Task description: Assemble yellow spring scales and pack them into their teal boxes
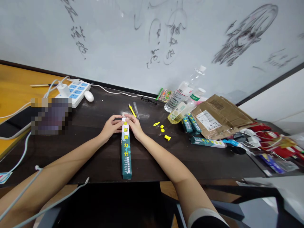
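A long, narrow green and white box (126, 148) with yellow characters lies on the dark table (99, 161), its near end by the front edge. At its far end, my left hand (113, 125) is closed on the left side and my right hand (133, 124) on the right side, fingers meeting around the end. Just beyond my right hand are a yellow stick-like part (131, 110) and a clear tube (136, 110). Several small yellow parts lie to the right, among them a yellow cap-like piece (167, 137).
At the left are a power strip (78, 91), a white mouse (89, 96) and cables. Bottles (180, 95), more green boxes (206, 141), a brown package (220, 114) and clutter stand or lie at the right. A whiteboard (114, 47) rises behind.
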Demonstrator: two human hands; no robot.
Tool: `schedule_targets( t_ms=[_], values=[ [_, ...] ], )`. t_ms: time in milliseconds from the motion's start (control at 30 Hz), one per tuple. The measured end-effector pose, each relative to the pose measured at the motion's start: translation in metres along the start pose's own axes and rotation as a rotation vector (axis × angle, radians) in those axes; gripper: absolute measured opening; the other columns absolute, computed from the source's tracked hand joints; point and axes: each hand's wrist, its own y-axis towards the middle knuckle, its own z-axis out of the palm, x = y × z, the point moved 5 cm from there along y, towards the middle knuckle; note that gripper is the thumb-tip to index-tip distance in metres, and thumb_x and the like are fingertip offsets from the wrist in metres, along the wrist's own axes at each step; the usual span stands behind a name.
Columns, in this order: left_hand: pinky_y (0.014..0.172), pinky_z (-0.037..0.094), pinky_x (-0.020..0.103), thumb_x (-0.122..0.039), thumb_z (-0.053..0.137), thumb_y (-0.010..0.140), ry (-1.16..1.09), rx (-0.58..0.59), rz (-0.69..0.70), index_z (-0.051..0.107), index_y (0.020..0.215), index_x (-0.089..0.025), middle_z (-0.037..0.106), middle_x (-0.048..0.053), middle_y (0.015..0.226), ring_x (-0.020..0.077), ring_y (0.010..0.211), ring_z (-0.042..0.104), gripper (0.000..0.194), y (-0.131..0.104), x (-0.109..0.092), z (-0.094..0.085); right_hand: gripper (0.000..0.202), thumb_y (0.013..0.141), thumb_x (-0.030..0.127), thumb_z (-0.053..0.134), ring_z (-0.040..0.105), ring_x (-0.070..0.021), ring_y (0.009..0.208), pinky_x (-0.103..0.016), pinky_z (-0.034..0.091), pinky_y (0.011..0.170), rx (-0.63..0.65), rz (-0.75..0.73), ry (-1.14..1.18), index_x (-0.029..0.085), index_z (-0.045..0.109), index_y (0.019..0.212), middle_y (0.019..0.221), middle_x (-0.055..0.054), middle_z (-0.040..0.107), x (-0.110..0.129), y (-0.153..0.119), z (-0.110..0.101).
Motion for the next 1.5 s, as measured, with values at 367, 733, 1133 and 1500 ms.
schedule_targets(
  t_ms=[367,733,1133,1500],
  values=[
    [0.07,0.058,0.033,-0.036,0.075,0.066,0.0,0.001,0.006,0.061,0.101,-0.018,0.07,0.005,0.092,0.0175,0.077,0.069,0.041,0.001,0.0,0.001,0.037,0.069,0.038,0.067,0.057,-0.0126,0.07,-0.025,0.047,0.061,0.03,-0.009,-0.017,0.025,0.062,0.104,0.096,0.0,0.065,0.003,-0.001,0.002],
    [0.065,0.056,0.028,-0.036,0.071,0.069,0.034,-0.039,0.041,0.06,0.1,-0.018,0.069,0.005,0.099,0.0159,0.078,0.067,0.038,0.0,0.0,0.001,0.045,0.075,0.046,0.065,0.058,-0.0133,0.071,-0.026,0.048,0.065,-0.045,-0.164,-0.067,0.029,0.047,0.112,0.091,0.002,0.063,0.012,-0.006,0.001],
    [0.062,0.057,0.027,-0.035,0.071,0.07,0.055,-0.012,0.051,0.056,0.098,-0.019,0.067,0.005,0.101,0.0152,0.077,0.067,0.035,0.001,0.001,0.001,0.026,0.075,0.045,0.063,0.058,-0.0129,0.072,-0.024,0.049,0.061,0.005,-0.035,0.021,0.023,0.06,0.088,0.083,0.002,0.061,0.008,-0.001,0.0],
    [0.06,0.057,0.027,-0.031,0.071,0.071,0.049,0.009,0.024,0.049,0.109,-0.021,0.067,0.004,0.097,0.0141,0.072,0.068,0.045,0.002,0.002,0.003,0.018,0.068,0.031,0.064,0.056,-0.012,0.063,-0.024,0.048,0.057,-0.003,0.139,0.081,0.021,0.067,0.083,0.067,0.003,0.061,0.003,0.009,-0.006]
  ],
)
